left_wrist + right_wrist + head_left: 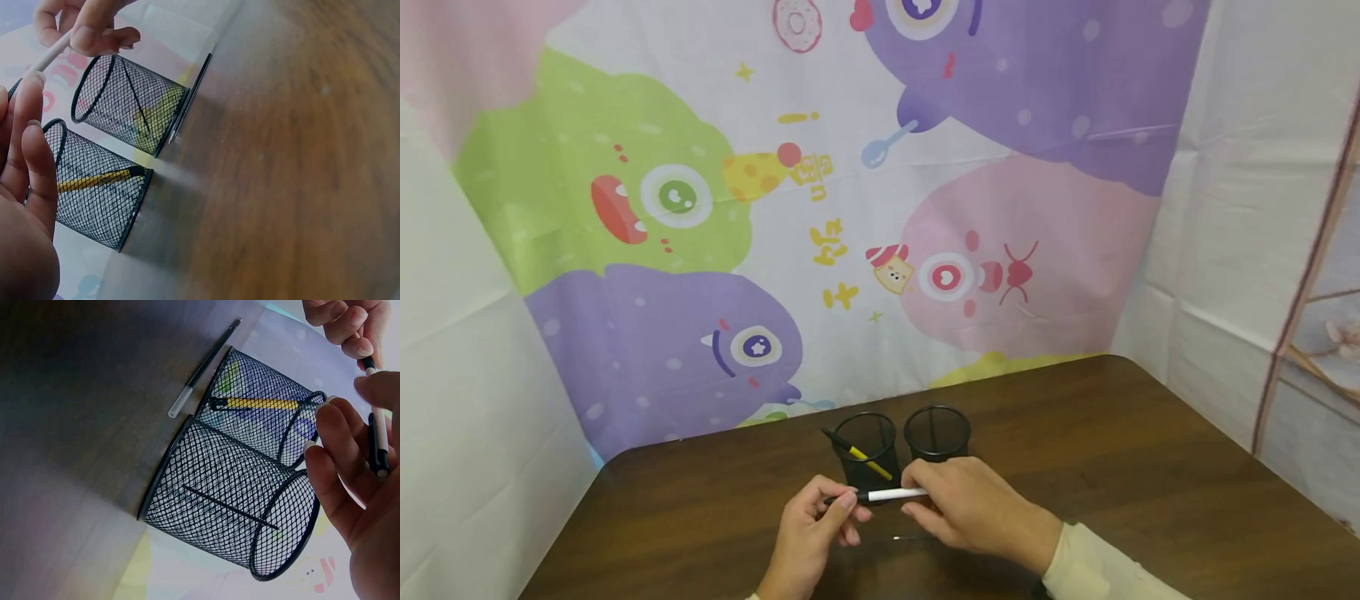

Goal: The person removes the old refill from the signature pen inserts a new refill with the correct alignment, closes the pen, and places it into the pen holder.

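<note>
A white pen point(895, 494) with black ends is held level between both hands, in front of two black mesh cups. My left hand point(808, 529) pinches its black end between thumb and fingers. At the other end my right hand point(966, 508) grips the white barrel; the right wrist view shows a black clip point(377, 440) there. On the table below the hands lies a thin dark pen refill point(212, 356) with a clear end, mostly hidden by the right hand in the head view.
The left mesh cup point(865, 414) holds a yellow-and-black pen point(871, 461), leaning inside. Right beside it stands the other mesh cup point(937, 408). Both are on a dark wooden table point(700, 500), with a cartoon-printed cloth point(850, 350) hanging behind and pale cloth at either side.
</note>
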The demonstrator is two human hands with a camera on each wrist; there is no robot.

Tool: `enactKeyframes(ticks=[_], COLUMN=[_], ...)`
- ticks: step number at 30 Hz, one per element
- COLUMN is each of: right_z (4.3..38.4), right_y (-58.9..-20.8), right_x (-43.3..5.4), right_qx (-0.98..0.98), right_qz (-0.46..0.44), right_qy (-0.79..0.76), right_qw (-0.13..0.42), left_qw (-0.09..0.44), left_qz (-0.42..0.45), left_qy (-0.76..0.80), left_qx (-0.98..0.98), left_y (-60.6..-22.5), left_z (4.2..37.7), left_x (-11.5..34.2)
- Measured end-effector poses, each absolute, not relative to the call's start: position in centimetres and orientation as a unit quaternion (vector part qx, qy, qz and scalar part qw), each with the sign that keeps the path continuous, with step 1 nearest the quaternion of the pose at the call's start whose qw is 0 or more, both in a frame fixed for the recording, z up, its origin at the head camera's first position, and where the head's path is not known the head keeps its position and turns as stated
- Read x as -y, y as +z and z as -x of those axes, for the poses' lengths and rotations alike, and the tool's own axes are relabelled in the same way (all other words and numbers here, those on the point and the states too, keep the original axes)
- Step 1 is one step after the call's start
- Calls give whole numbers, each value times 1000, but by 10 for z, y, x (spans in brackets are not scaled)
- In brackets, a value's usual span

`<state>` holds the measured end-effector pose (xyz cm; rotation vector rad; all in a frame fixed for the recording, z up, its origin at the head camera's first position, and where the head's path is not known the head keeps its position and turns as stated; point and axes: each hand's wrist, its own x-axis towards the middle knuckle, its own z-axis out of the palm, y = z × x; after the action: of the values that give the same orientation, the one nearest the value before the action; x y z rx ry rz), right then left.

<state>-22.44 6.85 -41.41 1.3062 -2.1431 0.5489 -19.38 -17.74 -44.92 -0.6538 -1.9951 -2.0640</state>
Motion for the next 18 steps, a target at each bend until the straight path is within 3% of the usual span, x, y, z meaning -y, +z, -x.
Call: enactKeyframes(ticks=[18], right_z=[227], right_y=[-414], right_x=[-67], right_qx=[774], right_qz=[-512], right_qy=[192], right_qw=[321], left_qw=[88], left_qz=[230], left_qy=[-703], left_qx=[668], left_y=[-452], left_z=[194], left_x=[178])
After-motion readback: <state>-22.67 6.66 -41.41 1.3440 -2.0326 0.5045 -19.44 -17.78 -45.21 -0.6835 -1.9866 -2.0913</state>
